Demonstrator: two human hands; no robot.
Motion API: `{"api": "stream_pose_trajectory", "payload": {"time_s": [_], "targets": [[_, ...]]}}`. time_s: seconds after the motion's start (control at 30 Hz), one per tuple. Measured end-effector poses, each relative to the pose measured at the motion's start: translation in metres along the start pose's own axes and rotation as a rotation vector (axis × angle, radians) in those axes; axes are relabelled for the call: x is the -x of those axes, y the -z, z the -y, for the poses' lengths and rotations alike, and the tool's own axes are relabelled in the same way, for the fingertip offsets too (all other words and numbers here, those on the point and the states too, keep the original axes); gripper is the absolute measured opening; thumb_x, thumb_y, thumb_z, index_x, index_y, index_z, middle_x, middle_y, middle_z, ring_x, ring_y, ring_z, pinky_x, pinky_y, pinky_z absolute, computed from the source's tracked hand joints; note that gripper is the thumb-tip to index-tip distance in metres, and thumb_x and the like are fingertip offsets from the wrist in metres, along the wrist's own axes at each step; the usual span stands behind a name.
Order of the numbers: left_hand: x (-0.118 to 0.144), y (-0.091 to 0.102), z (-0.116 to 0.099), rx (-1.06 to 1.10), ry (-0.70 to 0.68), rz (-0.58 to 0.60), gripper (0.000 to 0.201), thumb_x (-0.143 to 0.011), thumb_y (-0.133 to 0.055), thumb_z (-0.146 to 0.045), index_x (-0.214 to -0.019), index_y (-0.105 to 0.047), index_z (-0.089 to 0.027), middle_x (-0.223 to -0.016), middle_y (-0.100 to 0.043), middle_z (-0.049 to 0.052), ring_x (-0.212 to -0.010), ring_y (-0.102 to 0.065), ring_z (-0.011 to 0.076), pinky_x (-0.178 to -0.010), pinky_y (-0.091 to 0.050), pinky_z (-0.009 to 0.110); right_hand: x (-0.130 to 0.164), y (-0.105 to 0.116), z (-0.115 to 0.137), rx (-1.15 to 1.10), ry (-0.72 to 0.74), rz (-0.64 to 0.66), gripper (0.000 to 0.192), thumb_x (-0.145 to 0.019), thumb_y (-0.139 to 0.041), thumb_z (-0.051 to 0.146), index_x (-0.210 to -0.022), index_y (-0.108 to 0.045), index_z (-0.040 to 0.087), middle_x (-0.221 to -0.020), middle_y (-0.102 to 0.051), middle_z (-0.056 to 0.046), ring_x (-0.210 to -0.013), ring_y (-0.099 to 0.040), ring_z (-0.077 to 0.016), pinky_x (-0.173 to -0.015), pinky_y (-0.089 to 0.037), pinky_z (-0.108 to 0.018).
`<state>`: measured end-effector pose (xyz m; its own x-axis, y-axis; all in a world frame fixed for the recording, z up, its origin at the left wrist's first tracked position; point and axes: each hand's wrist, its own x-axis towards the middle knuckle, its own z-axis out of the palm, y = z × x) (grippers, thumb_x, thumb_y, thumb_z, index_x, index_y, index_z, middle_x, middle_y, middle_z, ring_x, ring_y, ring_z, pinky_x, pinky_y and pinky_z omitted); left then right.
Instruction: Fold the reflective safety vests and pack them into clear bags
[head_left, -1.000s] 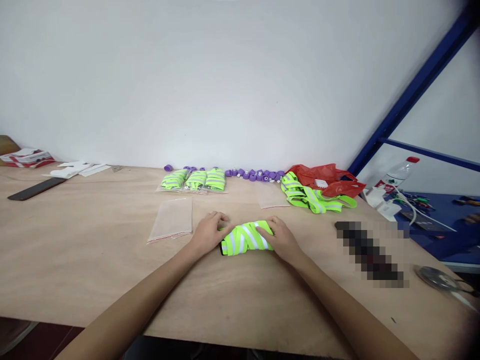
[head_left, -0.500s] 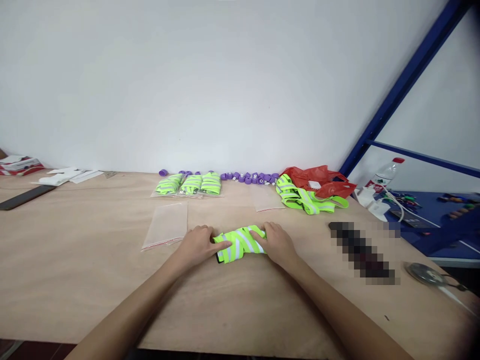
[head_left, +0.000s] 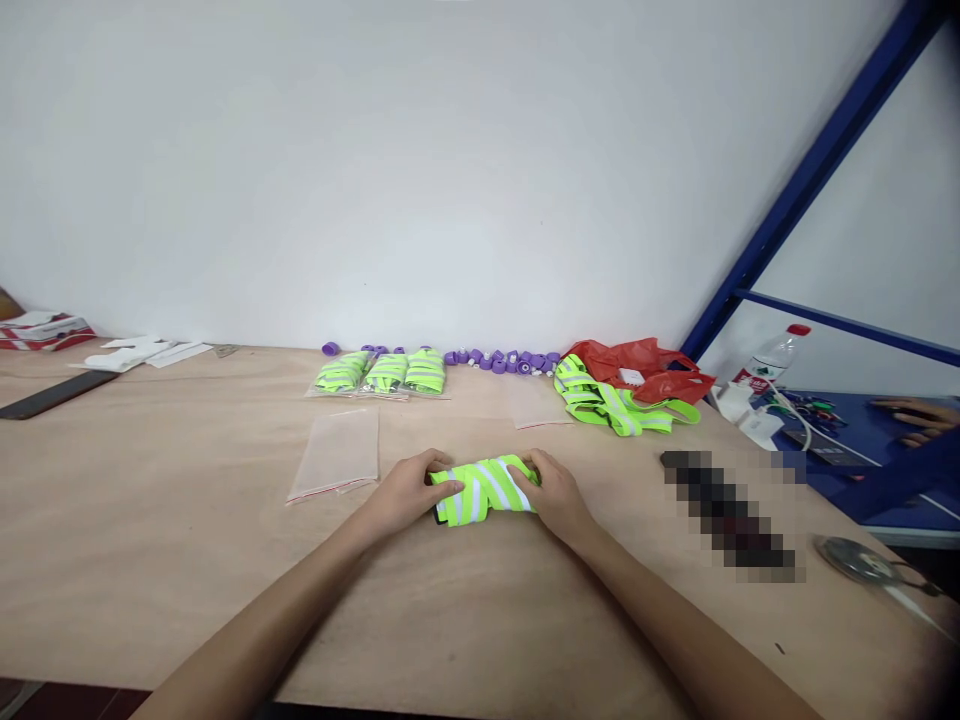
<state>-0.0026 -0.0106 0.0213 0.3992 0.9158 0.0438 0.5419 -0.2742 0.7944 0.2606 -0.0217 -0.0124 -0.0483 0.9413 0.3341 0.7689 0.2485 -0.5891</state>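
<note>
A folded bundle of neon-yellow reflective straps (head_left: 484, 490) with silver stripes lies on the wooden table in front of me. My left hand (head_left: 412, 488) grips its left end, thumb on top and fingers behind. At the other end my right hand (head_left: 553, 490) closes round it the same way. Some black shows under the bundle's left corner. Left of it lie clear zip bags (head_left: 335, 455) with a red seal line. Behind stand several packed bags of the same straps (head_left: 386, 371). Loose reflective straps (head_left: 626, 410) lie in a heap at the back right.
Purple caps (head_left: 499, 362) line the wall beside a red plastic bag (head_left: 645, 365). On the right are a bottle (head_left: 776, 352), a blurred-out dark object (head_left: 727, 515) and a round clear object (head_left: 855, 556). Another person's hand (head_left: 919, 415) shows at the blue table.
The view has shifted slightly. Both hands stay on the bundle, with only small shifts of the fingers. Another person's hand shows more clearly at the far right.
</note>
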Motion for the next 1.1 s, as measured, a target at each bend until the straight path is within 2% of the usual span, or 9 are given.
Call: {"api": "stream_pose_trajectory", "payload": {"time_s": [0.1, 0.3, 0.47, 0.63, 0.8, 1.0, 1.1], "targets": [[-0.003, -0.003, 0.005, -0.013, -0.004, -0.067, 0.049, -0.083, -0.065, -0.050, -0.122, -0.062, -0.022, -0.114, -0.073, 0.007, -0.093, -0.068, 0.0252, -0.081, -0.053, 0.037, 0.000, 0.000, -0.004, -0.117, -0.033, 0.004, 0.029, -0.089, -0.053, 0.046, -0.095, -0.067, 0.022, -0.086, -0.072, -0.004, -0.074, -0.064, -0.0207, -0.065, -0.049, -0.032], [-0.005, -0.009, 0.006, 0.084, -0.059, -0.136, 0.038, -0.086, -0.064, -0.042, -0.118, -0.065, -0.021, -0.122, -0.069, 0.008, -0.101, -0.066, 0.0255, -0.085, -0.053, 0.037, -0.002, 0.002, -0.009, -0.351, -0.147, 0.021, 0.035, -0.082, -0.062, 0.048, -0.101, -0.072, 0.021, -0.092, -0.076, -0.007, -0.081, -0.070, -0.0244, -0.075, -0.057, -0.039], [-0.005, -0.011, 0.007, 0.164, -0.120, -0.128, 0.037, -0.087, -0.063, -0.040, -0.120, -0.067, -0.023, -0.127, -0.067, 0.008, -0.117, -0.061, 0.0281, -0.089, -0.053, 0.039, -0.004, 0.006, -0.008, -0.630, -0.224, 0.067, 0.045, -0.075, -0.073, 0.053, -0.106, -0.074, 0.021, -0.106, -0.077, -0.010, -0.097, -0.072, -0.0292, -0.085, -0.059, -0.044], [-0.006, -0.009, 0.003, 0.225, -0.167, -0.110, 0.035, -0.087, -0.063, -0.039, -0.118, -0.070, -0.022, -0.124, -0.068, 0.009, -0.116, -0.061, 0.0275, -0.094, -0.052, 0.040, -0.005, 0.010, -0.009, -0.790, -0.241, 0.112, 0.051, -0.069, -0.080, 0.052, -0.110, -0.074, 0.022, -0.118, -0.074, -0.008, -0.112, -0.067, -0.0312, -0.096, -0.055, -0.048], [-0.006, -0.006, 0.000, 0.276, -0.193, -0.052, 0.034, -0.087, -0.064, -0.037, -0.116, -0.072, -0.021, -0.123, -0.069, 0.009, -0.114, -0.063, 0.0262, -0.099, -0.050, 0.040, -0.003, 0.012, -0.010, -0.921, -0.266, 0.176, 0.055, -0.072, -0.079, 0.051, -0.118, -0.071, 0.024, -0.127, -0.070, -0.008, -0.119, -0.063, -0.0306, -0.099, -0.052, -0.046], [-0.006, -0.010, 0.002, 0.296, -0.217, -0.058, 0.033, -0.088, -0.062, -0.037, -0.115, -0.070, -0.021, -0.122, -0.069, 0.009, -0.114, -0.063, 0.0259, -0.097, -0.050, 0.039, -0.001, 0.016, -0.005, -0.771, -0.194, 0.265, 0.062, -0.076, -0.074, 0.054, -0.129, -0.063, 0.023, -0.134, -0.064, -0.009, -0.124, -0.059, -0.0298, -0.101, -0.051, -0.044], [-0.006, -0.019, 0.004, 0.279, -0.190, -0.116, 0.032, -0.089, -0.060, -0.037, -0.113, -0.070, -0.020, -0.118, -0.070, 0.009, -0.111, -0.064, 0.0255, -0.095, -0.051, 0.038, 0.001, 0.011, 0.000, -0.647, -0.161, 0.226, 0.059, -0.083, -0.065, 0.055, -0.130, -0.059, 0.020, -0.134, -0.062, -0.011, -0.125, -0.057, -0.0292, -0.105, -0.047, -0.044]]}}
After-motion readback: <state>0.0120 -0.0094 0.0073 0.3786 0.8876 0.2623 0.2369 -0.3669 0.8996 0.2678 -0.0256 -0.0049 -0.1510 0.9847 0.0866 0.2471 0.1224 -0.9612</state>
